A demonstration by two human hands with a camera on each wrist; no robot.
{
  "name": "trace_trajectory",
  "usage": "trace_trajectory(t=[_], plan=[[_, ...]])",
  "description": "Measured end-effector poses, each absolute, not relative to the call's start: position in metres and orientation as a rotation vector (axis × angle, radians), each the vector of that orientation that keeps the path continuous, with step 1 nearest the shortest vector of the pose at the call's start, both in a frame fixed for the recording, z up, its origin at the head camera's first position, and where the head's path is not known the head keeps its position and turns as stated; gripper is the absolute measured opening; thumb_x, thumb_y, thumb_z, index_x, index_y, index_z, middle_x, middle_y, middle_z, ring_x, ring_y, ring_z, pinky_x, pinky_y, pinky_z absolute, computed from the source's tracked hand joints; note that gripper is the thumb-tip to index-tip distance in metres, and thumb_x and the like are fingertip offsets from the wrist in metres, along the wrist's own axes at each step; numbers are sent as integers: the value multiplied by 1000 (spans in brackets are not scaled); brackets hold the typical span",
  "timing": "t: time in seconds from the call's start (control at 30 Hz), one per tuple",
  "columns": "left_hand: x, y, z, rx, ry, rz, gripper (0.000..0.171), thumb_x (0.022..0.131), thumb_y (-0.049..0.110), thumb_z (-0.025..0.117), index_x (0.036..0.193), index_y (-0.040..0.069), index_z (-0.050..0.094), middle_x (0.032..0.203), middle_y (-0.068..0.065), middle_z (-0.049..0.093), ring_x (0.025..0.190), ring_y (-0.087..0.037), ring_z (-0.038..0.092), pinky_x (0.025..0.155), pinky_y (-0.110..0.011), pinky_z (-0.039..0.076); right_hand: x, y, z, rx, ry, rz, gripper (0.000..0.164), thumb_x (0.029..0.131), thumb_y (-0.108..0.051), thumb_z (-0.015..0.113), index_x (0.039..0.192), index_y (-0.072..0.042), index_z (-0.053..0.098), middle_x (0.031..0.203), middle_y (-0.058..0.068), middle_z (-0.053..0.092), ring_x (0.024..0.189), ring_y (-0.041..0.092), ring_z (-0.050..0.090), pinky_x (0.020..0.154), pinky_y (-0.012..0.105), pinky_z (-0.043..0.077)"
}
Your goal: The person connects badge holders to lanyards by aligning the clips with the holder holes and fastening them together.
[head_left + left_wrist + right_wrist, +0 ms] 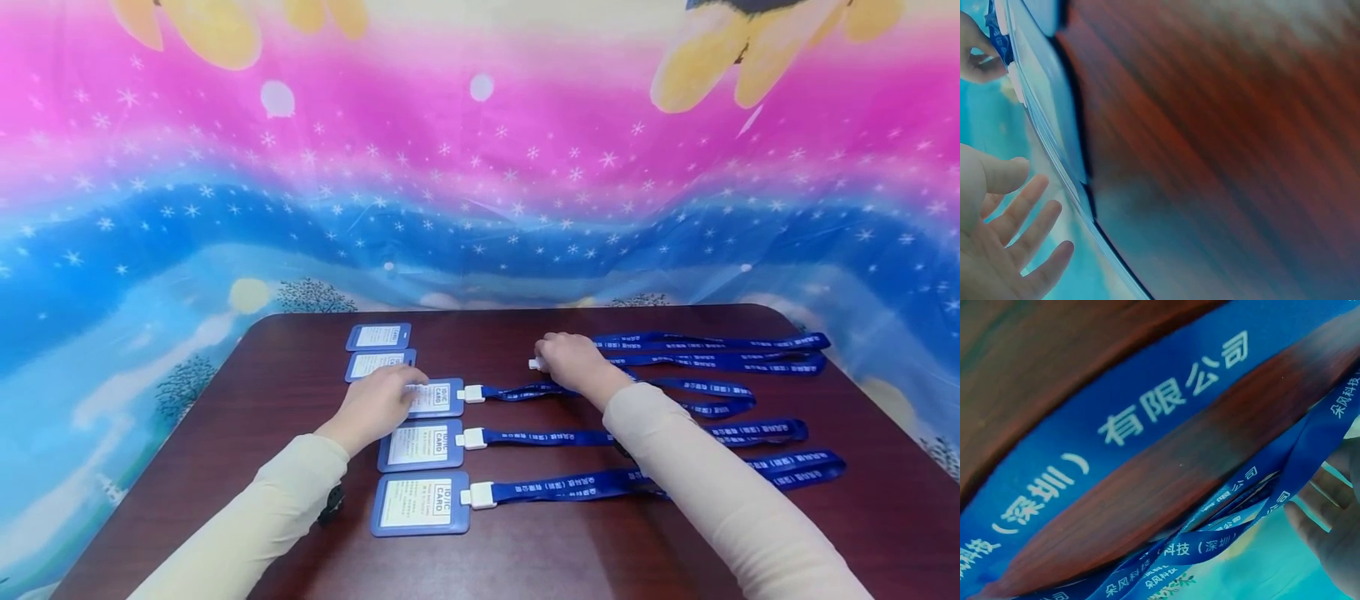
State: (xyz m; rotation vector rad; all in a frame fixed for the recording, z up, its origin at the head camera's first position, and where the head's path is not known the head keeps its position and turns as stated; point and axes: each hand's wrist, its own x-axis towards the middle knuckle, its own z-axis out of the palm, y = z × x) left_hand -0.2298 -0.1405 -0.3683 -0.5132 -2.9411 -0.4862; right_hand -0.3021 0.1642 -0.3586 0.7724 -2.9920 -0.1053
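Note:
My left hand point(377, 402) hovers by the second and third badge holders from the back, its fingers loosely spread in the left wrist view. The second badge holder point(371, 365) is blue-framed with a white card and partly covered by that hand. Below it, the third badge holder point(444, 397) joins a blue lanyard by a white clip point(473, 393). My right hand point(573, 362) pinches a loose blue lanyard point(720, 363) near its white clip end point(534, 364). In the right wrist view, printed lanyard straps point(1172, 403) fill the foreground and the right hand point(1332, 519) shows at the edge.
A badge holder point(378, 336) without a lanyard lies at the back left. Another loose lanyard point(712, 340) lies at the back right. Two badge holders with lanyards, one in the middle point(420, 446) and one in front point(420, 504), lie on the dark wooden table point(285, 367). A patterned cloth point(480, 167) hangs behind.

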Motion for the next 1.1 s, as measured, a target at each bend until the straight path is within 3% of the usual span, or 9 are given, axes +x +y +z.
trace_trajectory(t=[0.17,0.5,0.73,1.1], plan=[[-237,-150,-367,-491,-2936,-495,26,93,10,67,119,14,71,125,-8,66,118,-30,60,91,-50,51,-305,161,-357,729,-3005,-83,5,93,-12,69,92,-8,71,83,6,63,77,22,62,74,39,56],[-262,-171,-367,-361,-2964,-502,32,96,12,64,128,11,66,132,-15,60,127,-37,51,94,-57,47,-315,153,-346,621,-3135,-2,17,91,-12,71,75,-12,65,75,2,61,68,19,57,66,38,53],[-277,-180,-371,-326,-3026,-389,40,99,17,59,138,12,59,134,-18,55,126,-39,48,90,-58,48,-317,149,-349,578,-3157,-14,16,91,-14,72,76,-13,65,77,2,62,70,19,58,68,38,54],[-285,-175,-373,-286,-3156,-319,46,102,22,54,147,15,49,146,-22,40,134,-43,37,101,-62,38,-316,151,-353,558,-3144,36,11,89,-12,73,80,-11,68,77,3,62,68,20,57,69,37,53]])
